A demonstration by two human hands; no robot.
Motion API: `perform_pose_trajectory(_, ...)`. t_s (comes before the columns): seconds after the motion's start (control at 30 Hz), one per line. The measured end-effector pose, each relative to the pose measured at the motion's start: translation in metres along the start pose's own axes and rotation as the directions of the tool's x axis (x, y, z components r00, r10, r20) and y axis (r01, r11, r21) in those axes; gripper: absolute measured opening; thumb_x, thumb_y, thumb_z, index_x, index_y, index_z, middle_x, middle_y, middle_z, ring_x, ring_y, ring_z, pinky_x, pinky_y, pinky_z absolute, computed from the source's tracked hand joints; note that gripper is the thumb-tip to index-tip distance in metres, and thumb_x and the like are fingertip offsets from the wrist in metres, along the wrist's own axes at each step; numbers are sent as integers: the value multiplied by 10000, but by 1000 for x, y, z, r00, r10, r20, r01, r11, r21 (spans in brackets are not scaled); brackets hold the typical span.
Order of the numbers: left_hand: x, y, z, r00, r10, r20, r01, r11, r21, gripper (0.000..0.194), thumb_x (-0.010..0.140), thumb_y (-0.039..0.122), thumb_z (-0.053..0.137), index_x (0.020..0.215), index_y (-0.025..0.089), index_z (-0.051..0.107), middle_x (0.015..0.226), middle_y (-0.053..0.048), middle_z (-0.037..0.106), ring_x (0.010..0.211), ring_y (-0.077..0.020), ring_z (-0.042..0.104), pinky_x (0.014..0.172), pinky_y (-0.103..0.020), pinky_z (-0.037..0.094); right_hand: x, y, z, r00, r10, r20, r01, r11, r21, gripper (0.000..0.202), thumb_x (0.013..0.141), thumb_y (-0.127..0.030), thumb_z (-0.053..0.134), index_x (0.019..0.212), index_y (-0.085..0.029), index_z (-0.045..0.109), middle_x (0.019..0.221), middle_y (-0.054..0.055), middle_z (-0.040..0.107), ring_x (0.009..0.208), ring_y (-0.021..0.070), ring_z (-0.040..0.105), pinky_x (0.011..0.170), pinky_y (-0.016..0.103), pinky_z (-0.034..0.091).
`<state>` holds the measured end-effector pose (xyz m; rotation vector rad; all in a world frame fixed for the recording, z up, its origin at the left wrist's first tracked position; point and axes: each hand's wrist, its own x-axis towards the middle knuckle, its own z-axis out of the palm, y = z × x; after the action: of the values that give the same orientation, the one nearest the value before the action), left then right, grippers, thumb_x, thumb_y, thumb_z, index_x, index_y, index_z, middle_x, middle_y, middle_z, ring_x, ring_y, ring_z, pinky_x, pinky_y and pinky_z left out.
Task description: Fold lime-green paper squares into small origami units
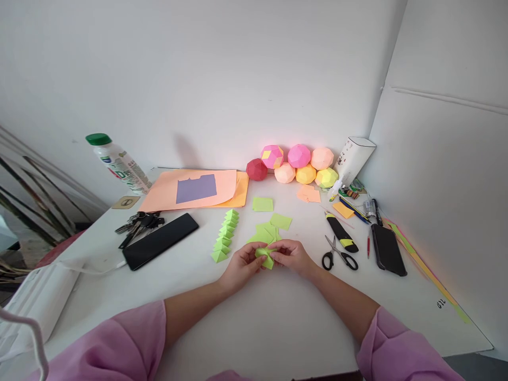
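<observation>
Between my two hands is a partly folded piece of green paper (266,259), raised a little in front of me. My left hand (244,262) pinches its left side, fingers closed. On the other side my right hand (292,256) grips it with thumb and fingers. Just beyond my hands lie loose green paper sheets (264,231), with one more green sheet (281,221) beside them and a small green stack (263,203) farther back. To the left runs a row of folded green paper units (226,233), overlapping one another.
Scissors (336,256), a box cutter (342,233) and a dark phone (388,250) lie to the right. Several paper balls (299,156) are stacked by the wall. At left are a black device (161,242), keys (138,225), orange paper (159,193) and a bottle (123,166).
</observation>
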<state>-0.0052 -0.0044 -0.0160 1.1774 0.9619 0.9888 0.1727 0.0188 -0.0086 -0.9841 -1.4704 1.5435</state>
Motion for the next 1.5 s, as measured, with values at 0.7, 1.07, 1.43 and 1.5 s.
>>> perform_pose_trajectory(0.7, 1, -1, 1, 1000, -4, -22, 3, 999, -34, 378, 701, 415, 665, 982, 183, 563, 674, 14, 600, 624, -128, 573, 571, -255, 470, 0, 5, -1, 1000, -24, 4, 24, 997, -68, 261, 720, -351, 673, 905, -168, 688, 697, 25, 645, 586, 125, 580, 549, 264, 487)
perform_pose_trajectory(1.07, 2, -2, 2, 997, -22, -69, 22, 1000, -2, 385, 695, 392, 674, 1000, 179, 578, 614, 33, 607, 584, -127, 590, 571, -263, 496, -4, 2, 5, 990, -134, -44, 120, 964, -238, 204, 769, -327, 609, 874, -169, 684, 650, 24, 624, 543, 129, 578, 524, 263, 474)
perform_pose_trajectory(1.43, 1, 2, 2, 992, 115, -59, -110, 991, 81, 236, 744, 375, 630, 872, 182, 584, 942, -37, 600, 599, -96, 598, 506, -230, 503, -4, 5, 10, 946, -325, -24, 292, 878, -379, 213, 766, -318, 607, 894, -159, 669, 674, 48, 667, 490, 110, 552, 473, 229, 462)
perform_pose_trajectory(1.5, 1, 3, 2, 996, 88, -31, -85, 992, 93, 228, 764, 376, 609, 881, 181, 602, 827, -28, 616, 660, -132, 622, 509, -226, 499, -4, 6, 10, 948, -316, -33, 284, 888, -363, 202, 766, -310, 608, 878, -152, 668, 650, 42, 657, 477, 112, 561, 463, 228, 465)
